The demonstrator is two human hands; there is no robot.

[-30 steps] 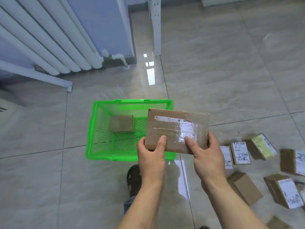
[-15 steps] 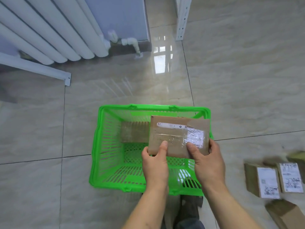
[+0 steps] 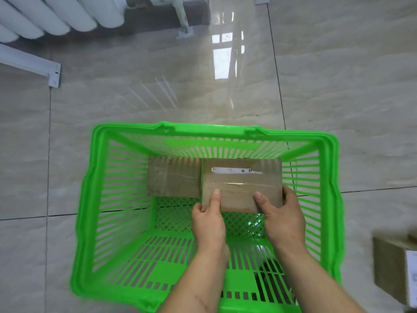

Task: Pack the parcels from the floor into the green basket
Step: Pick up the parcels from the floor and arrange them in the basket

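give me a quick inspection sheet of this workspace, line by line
surface: glossy tiled floor, window glare in it
job's things: green basket on the floor; one parcel lies at its far side; a second, taped parcel is held inside the basket, to the right of the first; whether they touch cannot be told
clutter: one more box on the floor at the right edge, blurred
hands: left hand and right hand both grip the taped parcel's near edge, thumbs on top
cables: nothing seen
surroundings: white radiator top left, white rail below it, pipe running to the floor
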